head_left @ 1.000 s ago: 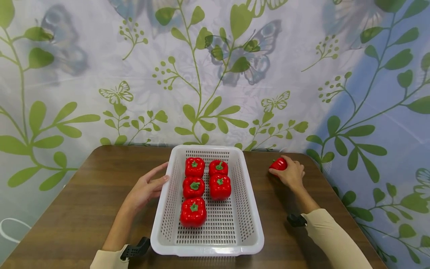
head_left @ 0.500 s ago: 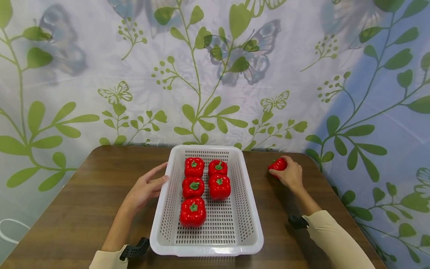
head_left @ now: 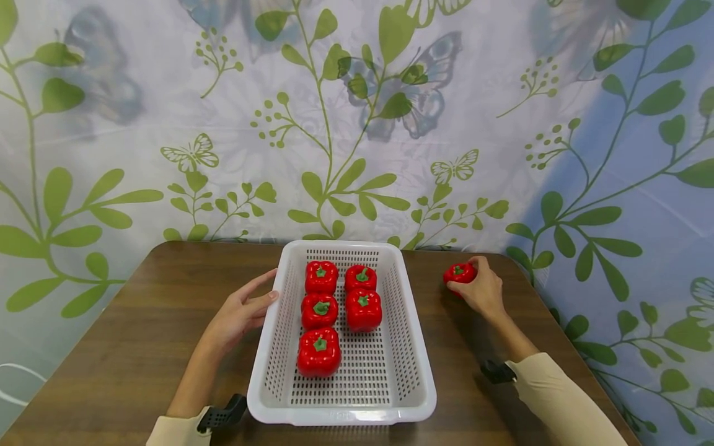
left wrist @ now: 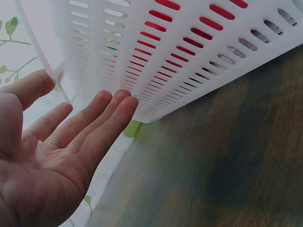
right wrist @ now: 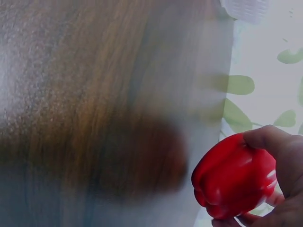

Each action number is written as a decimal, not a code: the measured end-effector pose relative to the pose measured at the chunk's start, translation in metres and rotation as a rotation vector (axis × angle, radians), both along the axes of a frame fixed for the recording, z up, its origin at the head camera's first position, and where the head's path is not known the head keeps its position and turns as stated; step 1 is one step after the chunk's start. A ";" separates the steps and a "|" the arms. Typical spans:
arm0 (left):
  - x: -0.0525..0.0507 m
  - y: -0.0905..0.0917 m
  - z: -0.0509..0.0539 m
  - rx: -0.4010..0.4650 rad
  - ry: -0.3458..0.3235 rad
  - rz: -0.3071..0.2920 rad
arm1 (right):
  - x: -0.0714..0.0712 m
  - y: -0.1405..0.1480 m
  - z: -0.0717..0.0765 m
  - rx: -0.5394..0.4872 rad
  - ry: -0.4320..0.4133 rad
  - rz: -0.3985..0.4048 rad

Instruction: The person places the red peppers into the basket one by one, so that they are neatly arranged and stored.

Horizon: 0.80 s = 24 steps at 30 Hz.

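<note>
At the table's far right, my right hand (head_left: 482, 288) grips a red bell pepper (head_left: 460, 272) between thumb and fingers. Its green stem faces up toward the head camera. The right wrist view shows the glossy lobed side of that bell pepper (right wrist: 232, 177), with the thumb on top and fingertips underneath. My left hand (head_left: 238, 313) rests at the left side of a white plastic basket (head_left: 341, 415), thumb at the rim. In the left wrist view the fingers of the left hand (left wrist: 61, 161) extend loosely along the outside of the slotted wall.
Several red bell peppers stand in two columns in the basket: a left column with a front pepper (head_left: 319, 353) and a shorter right column (head_left: 364, 311). A brown wooden table (head_left: 184, 297) bears everything. A patterned cloth (head_left: 334, 124) hangs behind it.
The bell pepper in my right hand has turned: its stem pointed left before and now faces up. My left hand has stayed at the basket.
</note>
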<state>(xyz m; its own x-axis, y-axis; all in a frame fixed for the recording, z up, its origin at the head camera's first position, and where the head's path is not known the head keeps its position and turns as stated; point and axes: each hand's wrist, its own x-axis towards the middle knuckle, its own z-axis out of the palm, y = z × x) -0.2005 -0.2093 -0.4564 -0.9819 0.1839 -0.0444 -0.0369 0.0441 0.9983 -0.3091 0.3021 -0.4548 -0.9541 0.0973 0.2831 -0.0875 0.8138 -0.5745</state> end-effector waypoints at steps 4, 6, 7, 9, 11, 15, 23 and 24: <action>0.000 -0.001 0.000 -0.004 0.001 -0.003 | 0.002 -0.002 0.002 -0.017 0.001 0.000; 0.000 -0.001 0.000 -0.002 0.002 -0.003 | 0.003 -0.002 0.003 -0.034 0.000 -0.006; -0.001 -0.001 0.000 -0.002 0.003 -0.004 | 0.003 -0.003 0.004 -0.043 -0.001 -0.009; -0.001 -0.001 0.000 -0.001 0.003 -0.005 | 0.005 -0.004 0.005 -0.060 0.000 -0.019; -0.001 -0.001 0.001 0.002 0.002 -0.008 | 0.007 -0.005 0.007 -0.072 0.005 -0.021; -0.002 -0.001 0.001 0.003 -0.002 -0.007 | 0.010 -0.007 0.012 -0.075 0.016 -0.009; -0.003 -0.003 0.002 0.006 -0.004 -0.011 | 0.018 -0.013 0.024 -0.064 0.004 0.025; -0.003 -0.003 0.002 0.008 -0.003 -0.014 | 0.020 -0.014 0.025 -0.061 0.005 0.029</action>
